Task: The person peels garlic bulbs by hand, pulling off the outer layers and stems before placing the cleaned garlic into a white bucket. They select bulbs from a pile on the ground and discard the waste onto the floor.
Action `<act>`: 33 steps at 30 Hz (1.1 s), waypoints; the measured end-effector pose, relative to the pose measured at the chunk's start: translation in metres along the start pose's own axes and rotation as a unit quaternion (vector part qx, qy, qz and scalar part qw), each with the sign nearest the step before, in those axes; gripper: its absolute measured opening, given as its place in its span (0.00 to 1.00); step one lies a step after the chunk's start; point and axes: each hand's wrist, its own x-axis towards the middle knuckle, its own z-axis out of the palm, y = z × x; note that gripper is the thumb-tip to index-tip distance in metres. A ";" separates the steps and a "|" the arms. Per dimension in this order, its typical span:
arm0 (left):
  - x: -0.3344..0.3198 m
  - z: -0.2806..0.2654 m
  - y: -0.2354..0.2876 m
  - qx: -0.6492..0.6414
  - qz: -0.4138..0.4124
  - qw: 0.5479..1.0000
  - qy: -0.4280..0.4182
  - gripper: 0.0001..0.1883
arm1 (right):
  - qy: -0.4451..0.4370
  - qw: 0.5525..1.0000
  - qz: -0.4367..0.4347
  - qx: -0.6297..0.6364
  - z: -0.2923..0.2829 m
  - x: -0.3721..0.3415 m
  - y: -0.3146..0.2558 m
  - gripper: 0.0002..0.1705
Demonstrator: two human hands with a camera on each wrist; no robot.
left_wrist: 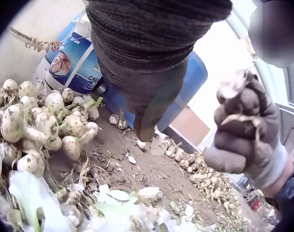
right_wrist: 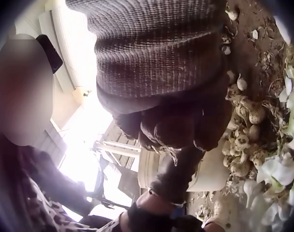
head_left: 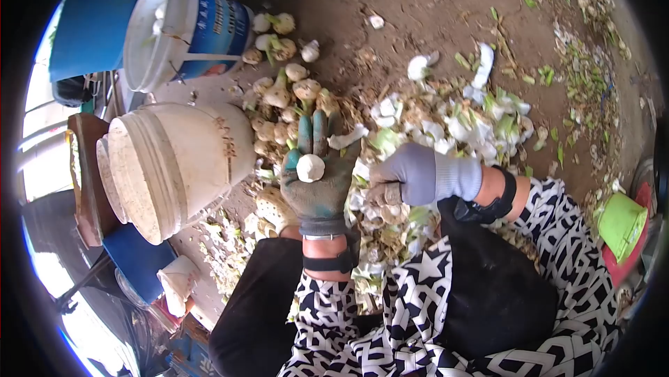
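Observation:
In the head view my left hand [head_left: 317, 192], in a dark glove stained green, lies palm up with its fingers extended. A trimmed white garlic bulb [head_left: 310, 168] rests on that palm beside the thumb. Just to the right, my right hand [head_left: 408, 178], in a grey glove, is curled into a fist. The left wrist view shows the right hand's fingers [left_wrist: 238, 130] folded over pale, papery garlic peel [left_wrist: 232, 88], with a thin strand hanging down. Root-like strands [right_wrist: 172, 155] also hang under the right fingers in the right wrist view.
Untrimmed garlic bulbs [head_left: 279, 95] are heaped beyond the left hand. White and green peelings [head_left: 481, 122] cover the ground ahead and right. A cream bucket [head_left: 202, 150] and a blue-labelled bucket [head_left: 216, 28] lie on the left. A lime-green container [head_left: 622, 226] stands far right.

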 end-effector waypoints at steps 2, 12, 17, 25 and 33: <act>0.013 0.008 0.025 0.006 -0.004 1.000 -0.005 0.27 | -0.010 0.995 0.008 -0.103 0.010 0.006 0.020 0.09; 0.063 0.098 0.146 0.262 0.188 0.940 0.106 0.37 | -0.084 0.923 0.200 -0.319 0.040 0.097 0.070 0.21; -0.004 -0.029 0.065 0.532 0.145 0.809 0.205 0.21 | -0.118 0.838 0.234 -0.478 0.085 0.128 0.100 0.18; -0.045 -0.095 0.016 0.908 0.035 0.409 0.083 0.36 | -0.228 0.813 0.227 -0.485 0.046 0.065 0.100 0.19; 0.031 -0.118 0.004 0.969 -0.068 0.238 0.026 0.34 | 0.118 0.900 0.212 -0.363 -0.010 -0.067 0.138 0.21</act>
